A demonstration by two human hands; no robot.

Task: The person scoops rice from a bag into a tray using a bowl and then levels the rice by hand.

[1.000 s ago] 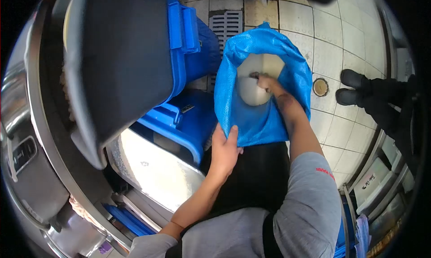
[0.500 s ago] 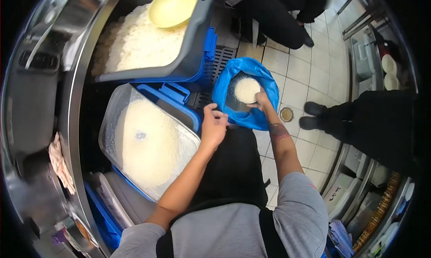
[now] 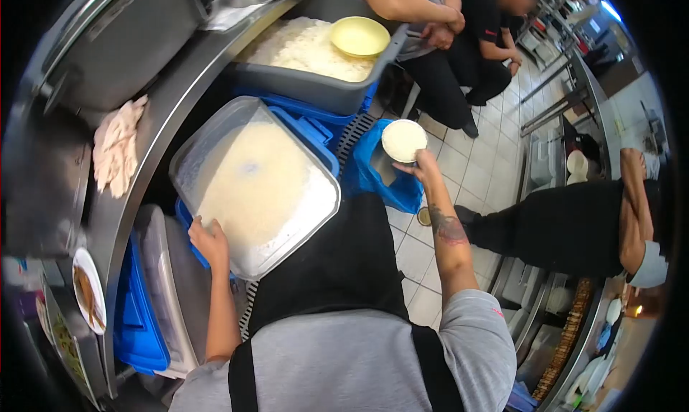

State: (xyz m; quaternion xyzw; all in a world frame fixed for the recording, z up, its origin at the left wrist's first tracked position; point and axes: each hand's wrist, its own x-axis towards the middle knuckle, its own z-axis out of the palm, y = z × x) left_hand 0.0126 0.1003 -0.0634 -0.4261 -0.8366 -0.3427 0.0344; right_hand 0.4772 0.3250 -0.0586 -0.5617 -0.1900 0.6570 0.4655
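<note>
My right hand (image 3: 423, 166) is closed on a round white bowl (image 3: 404, 141), full to the rim with pale grain that looks like rice. It holds the bowl above the mouth of a blue plastic bag (image 3: 380, 176), which stands on the floor. My left hand (image 3: 209, 245) grips the near-left rim of a clear plastic tub (image 3: 313, 229). Inside the tub lies a wide, smooth heap of the same pale grain (image 3: 258, 175) with a small dip in it. The tub sits tilted over blue bins, close to my apron.
Beyond the tub, a grey bin (image 3: 308, 80) holds white grain with a yellow bowl (image 3: 359, 36) on top. A steel counter (image 3: 154, 136) runs along the left, bearing a cloth (image 3: 119, 146). Two people crouch or sit ahead; another person (image 3: 574, 225) stands at right.
My right hand has raised the filled bowl from inside the blue bag to above it. My left hand has moved from beside the bag to the tub's near-left rim. The view has tilted up.
</note>
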